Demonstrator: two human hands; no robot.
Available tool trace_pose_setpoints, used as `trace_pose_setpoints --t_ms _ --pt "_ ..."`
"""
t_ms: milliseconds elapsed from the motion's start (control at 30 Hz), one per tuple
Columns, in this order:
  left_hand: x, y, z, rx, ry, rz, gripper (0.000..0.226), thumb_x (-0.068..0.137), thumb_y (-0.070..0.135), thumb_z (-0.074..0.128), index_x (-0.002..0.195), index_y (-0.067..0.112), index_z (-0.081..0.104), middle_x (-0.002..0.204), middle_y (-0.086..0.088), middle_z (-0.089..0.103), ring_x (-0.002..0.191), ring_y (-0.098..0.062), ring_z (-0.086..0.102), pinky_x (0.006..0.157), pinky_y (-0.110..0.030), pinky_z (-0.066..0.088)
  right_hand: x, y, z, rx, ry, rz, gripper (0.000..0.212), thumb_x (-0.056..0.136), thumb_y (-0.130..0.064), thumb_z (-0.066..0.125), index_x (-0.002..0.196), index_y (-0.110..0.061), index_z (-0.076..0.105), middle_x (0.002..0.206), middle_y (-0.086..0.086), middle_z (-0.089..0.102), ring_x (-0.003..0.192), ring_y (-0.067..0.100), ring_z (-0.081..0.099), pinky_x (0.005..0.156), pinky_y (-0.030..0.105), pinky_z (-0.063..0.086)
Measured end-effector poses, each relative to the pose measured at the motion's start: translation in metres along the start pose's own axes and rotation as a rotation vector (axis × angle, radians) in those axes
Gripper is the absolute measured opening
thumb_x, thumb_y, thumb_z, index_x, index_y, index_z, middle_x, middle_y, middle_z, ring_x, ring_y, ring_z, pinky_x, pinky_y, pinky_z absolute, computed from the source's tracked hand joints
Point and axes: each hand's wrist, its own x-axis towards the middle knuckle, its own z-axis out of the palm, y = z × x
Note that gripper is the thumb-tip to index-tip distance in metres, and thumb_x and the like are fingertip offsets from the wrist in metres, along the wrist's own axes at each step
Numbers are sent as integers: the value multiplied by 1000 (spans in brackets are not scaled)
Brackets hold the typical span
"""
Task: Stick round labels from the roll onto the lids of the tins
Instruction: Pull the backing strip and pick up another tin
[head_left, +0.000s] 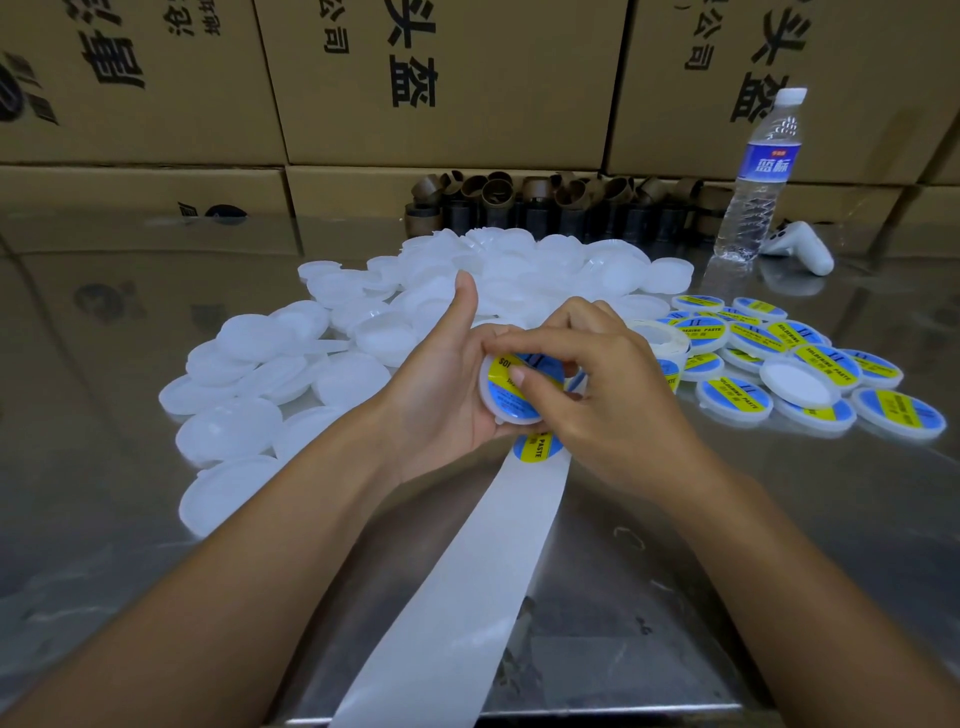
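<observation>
The left hand (441, 384) holds one white lid (487, 387) in the middle of the view. Its fingers curl under the lid and its thumb sticks straight up. The right hand (608, 395) comes in from 3 o'clock and grips the same lid with bent fingers. Its thumb presses on the blue and yellow label (506, 397) that sits on the lid.

Just under the hands, at 6 o'clock, another round label (537, 448) is on the white paper strip (467, 597). The strip runs along the shiny table (779, 519) down to the near edge. The roll (662, 338) lies just behind the right hand, at 2 o'clock, and that hand hides part of it.

A big heap of plain white lids (311, 364) spreads from 9 o'clock round to 12 o'clock of the hands. At 3 o'clock lies a smaller heap of lids with labels (779, 343), and one lid with a white face (797, 382) lies on top of them.

Far back at 1 o'clock a water bottle (758, 171) stands up. A white controller (802, 247) lies just beside it. A row of brown cardboard rings (545, 200) lines the back of the table at 12 o'clock. Big cardboard boxes (441, 78) with black writing are stacked behind it all.
</observation>
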Motion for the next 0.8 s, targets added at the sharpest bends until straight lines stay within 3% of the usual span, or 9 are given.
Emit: trace_pose_setpoints --t_ms 100,233,400,467,533,600,667,800 --pt "0 0 0 3 -9 -1 86 90 68 12 123 2 57 129 -21 58 109 -27 63 90 -37 55 0 -1 1 -3 -6 24 35 87 -8 63 117 -25 67 78 -11 44 81 1 41 75 6 30" --pt "0 -1 1 11 40 9 76 89 68 19 102 4 57 106 -17 63 93 -26 66 82 -38 58 0 3 -1 79 15 118 63 83 -13 68 140 -29 43 81 -10 49 76 3 43 69 6 34" --pt "-1 0 -1 5 55 28 71 88 67 22 91 5 54 103 -19 63 91 -27 66 80 -37 58 -1 2 0 108 98 122 72 76 -12 74 138 -32 43 96 -8 50 72 10 49 65 10 39" --pt "-1 0 0 7 42 23 70 85 67 27 83 6 60 95 -18 66 88 -25 68 79 -37 59 0 4 -2 113 138 153 65 75 -13 76 131 -31 49 101 -8 47 70 7 50 63 8 38" --pt "-2 0 1 37 10 24 65 80 63 34 80 7 66 94 -17 66 87 -24 67 81 -37 58 1 4 -2 104 159 158 43 79 -13 72 118 -28 59 97 -5 51 69 6 49 63 7 37" --pt "-3 -1 1 88 -6 23 58 82 55 40 95 4 64 96 -13 68 88 -22 68 82 -36 57 1 3 1 130 137 175 27 83 -11 67 102 -30 64 89 -6 53 67 6 47 63 8 36" --pt "-3 -2 1 130 22 45 49 83 43 48 105 1 60 101 -13 68 90 -22 69 80 -35 58 0 3 5 163 119 200 26 84 -11 66 92 -35 62 86 -5 53 65 5 45 61 8 36" --pt "-4 -3 2 162 60 120 34 81 30 57 97 2 68 105 -17 69 91 -26 69 79 -35 58 3 5 3 353 165 344 19 81 -16 71 95 -28 65 90 4 53 58 0 42 48 6 36"
